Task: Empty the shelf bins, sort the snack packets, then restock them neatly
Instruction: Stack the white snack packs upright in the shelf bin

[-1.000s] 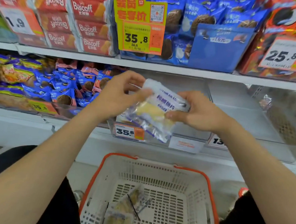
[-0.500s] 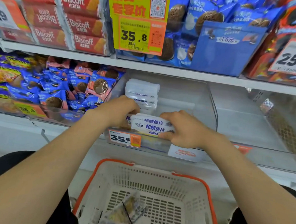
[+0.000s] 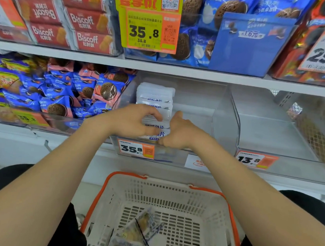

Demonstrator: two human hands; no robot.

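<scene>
Shop shelving (image 3: pixel 198 73) fills the head view, a clear bin (image 3: pixel 224 116) on its middle shelf. Inside at the left, white fish-slice packets (image 3: pixel 155 96) are stood in a row; the front packet (image 3: pixel 158 135) is pinched by the left grip (image 3: pixel 133 121) and held at its right edge by the curled right grip (image 3: pixel 180 132).

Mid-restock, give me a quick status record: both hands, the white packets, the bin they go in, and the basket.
left hand: fingers curled over the front white packets
right hand: curled against the row's right edge; grip unclear
white packets: upright, in a front-to-back row
clear bin: holds the row along its left side
price tag: on the bin front, reads 35.8
basket: below the shelf, a few loose packets lying in it
</scene>
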